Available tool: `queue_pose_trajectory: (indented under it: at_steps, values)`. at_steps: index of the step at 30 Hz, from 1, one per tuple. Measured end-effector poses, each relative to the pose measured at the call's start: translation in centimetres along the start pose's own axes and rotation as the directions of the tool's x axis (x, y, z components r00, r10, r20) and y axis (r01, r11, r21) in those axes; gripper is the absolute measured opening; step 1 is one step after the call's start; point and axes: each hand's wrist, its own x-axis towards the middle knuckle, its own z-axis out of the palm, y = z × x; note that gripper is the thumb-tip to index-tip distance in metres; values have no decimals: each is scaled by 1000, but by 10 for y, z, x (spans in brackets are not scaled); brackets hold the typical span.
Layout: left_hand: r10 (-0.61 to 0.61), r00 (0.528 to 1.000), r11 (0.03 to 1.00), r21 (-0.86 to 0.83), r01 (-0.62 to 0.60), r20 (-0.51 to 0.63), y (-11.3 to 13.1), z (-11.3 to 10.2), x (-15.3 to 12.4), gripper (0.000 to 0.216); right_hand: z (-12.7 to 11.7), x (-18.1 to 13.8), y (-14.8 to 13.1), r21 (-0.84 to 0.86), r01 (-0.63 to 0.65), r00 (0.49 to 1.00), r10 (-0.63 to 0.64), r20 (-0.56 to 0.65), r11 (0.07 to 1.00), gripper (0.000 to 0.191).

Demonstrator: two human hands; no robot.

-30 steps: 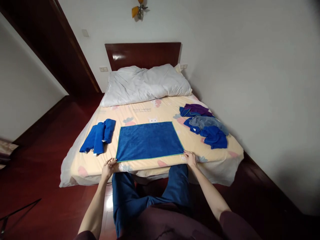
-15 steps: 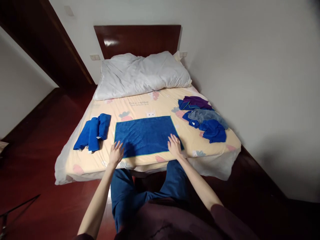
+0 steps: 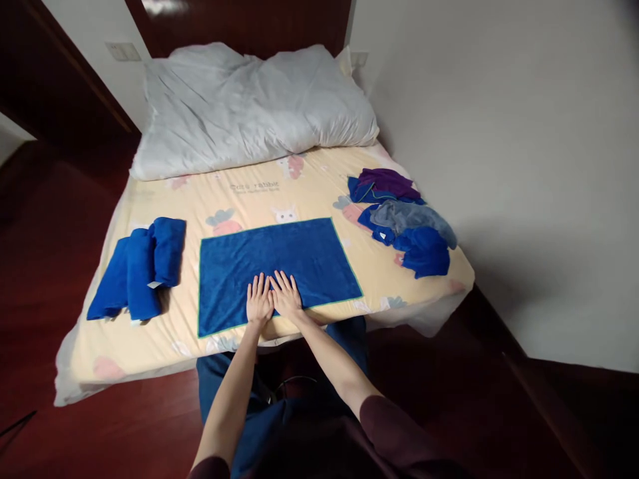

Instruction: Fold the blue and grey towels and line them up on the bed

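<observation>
A blue towel (image 3: 274, 256) with a green edge lies spread flat on the bed, near its front side. My left hand (image 3: 259, 301) rests flat on the towel's near middle, fingers stretched out. Right beside it, my right hand (image 3: 285, 294) also lies flat on the cloth with fingers extended. The two hands almost touch at the thumbs. Neither one grips anything.
Several rolled blue towels (image 3: 142, 273) lie together on the left of the bed (image 3: 164, 359). On the right is a crumpled heap of blue, grey and purple cloths (image 3: 409, 219). A white quilt (image 3: 249, 113) lies toward the headboard (image 3: 279, 26). A wall (image 3: 524, 166) stands to the right.
Both hands have moved inward from the towel's left and right near corners to its near middle. The towel looks flat in both frames. My view has tilted down and come closer.
</observation>
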Motion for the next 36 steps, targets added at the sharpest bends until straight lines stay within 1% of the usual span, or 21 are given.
queue_pose_trajectory:
  at_steps: [3, 5, 7, 9, 12, 14, 15, 17, 18, 20, 21, 23, 25, 27, 29, 31, 32, 34, 36]
  values:
    - [-53, 998, 998, 21, 54, -19, -9, -8, -2, 62, -8, 1, 11, -7, 13, 1000, -13, -5, 1000, 58]
    - [-120, 991, 991, 45, 123, -57, -25, -17, -10, 63, -19, 0, 29, -25, -5, 1000, 5, -10, 1000, 60]
    - [-197, 975, 977, 62, 204, -99, -50, -30, -22, 64, -34, -4, 57, -51, -55, 998, 53, -42, 997, 61]
    - [-263, 956, 960, 66, 273, -128, -79, -44, -37, 66, -52, -11, 94, -100, -127, 989, 119, -86, 987, 61]
    - [-307, 940, 945, 71, 320, -147, -116, -61, -56, 69, -82, -27, 151, -224, -286, 956, 260, -137, 932, 63]
    - [-306, 940, 943, 88, 321, -153, -131, -66, -63, 70, -98, -40, 182, -303, -385, 921, 347, -176, 871, 65]
    - [-304, 940, 942, 97, 320, -155, -136, -67, -65, 71, -104, -46, 193, -333, -416, 909, 371, -192, 846, 65]
    - [-308, 939, 939, 109, 326, -154, -140, -66, -67, 71, -112, -54, 207, -375, -441, 897, 389, -210, 815, 66]
    - [-317, 936, 936, 112, 335, -153, -140, -66, -68, 71, -114, -56, 209, -389, -445, 895, 389, -217, 806, 66]
    - [-331, 930, 929, 115, 351, -163, -135, -67, -65, 70, -115, -54, 204, -408, -441, 896, 371, -242, 799, 65]
    - [-327, 929, 930, 117, 349, -173, -131, -67, -62, 69, -114, -48, 196, -412, -427, 902, 347, -256, 805, 65]
    - [-291, 936, 939, 127, 319, -198, -116, -69, -45, 68, -110, -26, 171, -405, -360, 926, 269, -265, 840, 63]
    - [-218, 955, 958, 140, 248, -203, -94, -67, -15, 66, -100, 6, 135, -371, -242, 959, 165, -229, 897, 62]
    - [-127, 977, 978, 143, 152, -172, -70, -59, 25, 65, -82, 44, 94, -315, -102, 986, 54, -158, 943, 61]
    - [-34, 993, 990, 133, 49, -113, -48, -42, 64, 63, -57, 79, 59, -263, 35, 996, -56, -72, 964, 60]
    - [41, 999, 992, 120, -37, -36, -34, -21, 94, 61, -29, 102, 36, -224, 128, 992, -124, 31, 966, 58]
    - [62, 998, 992, 114, -60, -10, -30, -11, 103, 61, -17, 109, 30, -212, 143, 989, -134, 58, 967, 57]
    - [73, 997, 992, 106, -72, -5, -30, 6, 112, 61, 1, 114, 28, -201, 149, 988, -138, 70, 968, 57]
    - [66, 997, 994, 95, -61, -45, -38, 14, 111, 61, 5, 113, 38, -197, 145, 989, -139, 43, 970, 58]
